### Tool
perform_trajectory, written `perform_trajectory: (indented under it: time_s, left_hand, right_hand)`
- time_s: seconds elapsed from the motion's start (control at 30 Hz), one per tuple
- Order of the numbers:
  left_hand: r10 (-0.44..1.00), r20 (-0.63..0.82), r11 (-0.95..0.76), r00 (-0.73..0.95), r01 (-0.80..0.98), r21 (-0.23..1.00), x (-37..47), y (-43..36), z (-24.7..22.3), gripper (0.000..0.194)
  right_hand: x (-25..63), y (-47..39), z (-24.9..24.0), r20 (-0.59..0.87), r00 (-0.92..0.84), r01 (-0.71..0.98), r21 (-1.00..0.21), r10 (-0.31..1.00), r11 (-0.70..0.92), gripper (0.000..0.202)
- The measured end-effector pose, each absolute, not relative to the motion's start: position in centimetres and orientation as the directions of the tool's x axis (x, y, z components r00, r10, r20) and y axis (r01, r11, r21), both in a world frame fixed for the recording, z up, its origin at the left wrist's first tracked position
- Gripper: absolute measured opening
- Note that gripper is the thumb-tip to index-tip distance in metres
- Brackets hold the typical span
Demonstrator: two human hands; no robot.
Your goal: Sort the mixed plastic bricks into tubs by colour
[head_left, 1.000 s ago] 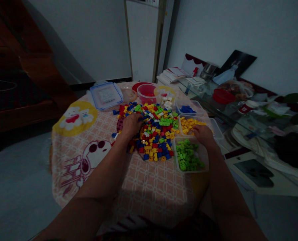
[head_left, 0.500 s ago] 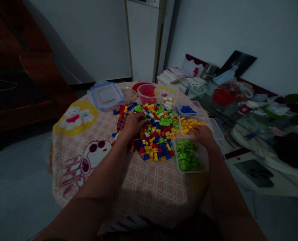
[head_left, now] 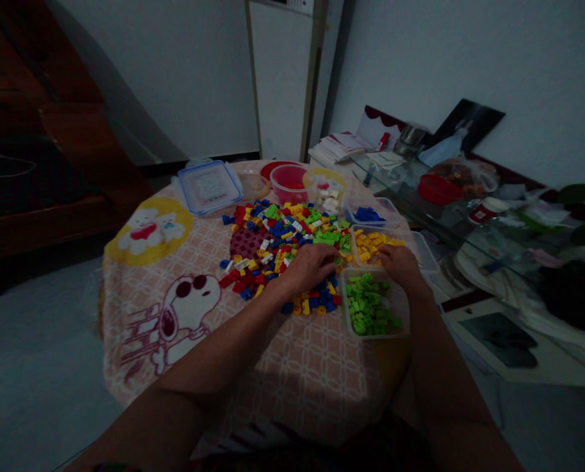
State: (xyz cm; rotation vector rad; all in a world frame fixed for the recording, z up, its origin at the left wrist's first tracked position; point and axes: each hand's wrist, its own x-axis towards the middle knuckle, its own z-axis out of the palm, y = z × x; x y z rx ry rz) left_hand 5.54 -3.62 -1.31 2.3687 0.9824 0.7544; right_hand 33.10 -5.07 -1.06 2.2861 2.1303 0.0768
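Observation:
My left hand [head_left: 315, 265] reaches over the right part of a mixed pile of toy building bricks [head_left: 292, 229]. Its fingers are curled together near the clear box of yellow bricks [head_left: 368, 246]; whatever they pinch is too small to make out. At that box's front right, my right hand [head_left: 399, 261] has its fingers bent down over the rim, tips by the yellow bricks. What lies under those fingers is hidden. Just in front stands a clear box of green bricks [head_left: 371, 305]. Behind the yellow ones is a box with blue bricks [head_left: 368, 214].
White bricks [head_left: 329, 200] lie behind the pile, beside a round clear tub [head_left: 290, 183]. A blue-rimmed lid [head_left: 210, 187] rests at the back left of the cloth-covered table [head_left: 292, 367]. To the right, a cluttered glass table holds a red bowl [head_left: 439, 189].
My left hand has moved right and a little nearer to me across the pile, towards the yellow bricks, uncovering the pile's left side. My right hand has hardly moved.

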Motion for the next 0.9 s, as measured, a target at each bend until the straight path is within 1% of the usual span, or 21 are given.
perform_trajectory:
  time_s: [0.23,0.33,0.4,0.47,0.57,0.63,0.8,0.9]
  left_hand:
    - [0.556,0.363,-0.772,0.748,0.303,0.559,8.1,-6.9,-1.8,0.028]
    - [0.535,0.389,-0.789,0.75,0.279,0.547,7.9,-6.8,-1.5,0.033]
    - [0.582,0.391,-0.771,0.713,0.332,0.544,7.2,-6.0,-1.1,0.033]
    - [0.661,0.361,-0.726,0.658,0.441,0.527,6.0,-4.8,-0.6,0.028]
    - [0.783,0.274,-0.617,0.558,0.643,0.453,3.7,-2.5,-0.2,0.022]
    - [0.843,0.206,-0.535,0.496,0.741,0.406,1.9,-1.0,-0.3,0.021]
    - [0.882,0.09,-0.462,0.463,0.809,0.363,-1.8,1.4,-1.4,0.02]
    - [0.925,0.044,-0.372,0.377,0.876,0.306,-3.7,2.4,-1.9,0.022]
  right_hand:
    - [33.2,-5.0,-1.0,0.009,0.068,0.997,0.028,0.998,-0.068,0.036]
    - [33.1,-5.0,-0.8,0.002,0.065,0.998,0.027,0.998,-0.065,0.037]
    - [33.1,-5.1,-0.8,0.002,0.069,0.997,0.032,0.998,-0.069,0.037]
    - [33.1,-5.1,-0.8,0.002,0.075,0.997,0.036,0.997,-0.075,0.036]
    - [33.3,-5.0,-1.0,0.008,0.073,0.997,0.04,0.997,-0.073,0.036]
    - [33.4,-5.0,-1.2,0.019,0.067,0.997,0.038,0.998,-0.068,0.036]
    - [33.6,-4.9,-1.4,0.028,0.057,0.998,0.027,0.998,-0.057,0.035]
    - [33.5,-4.9,-1.3,0.028,0.059,0.998,0.03,0.998,-0.06,0.035]
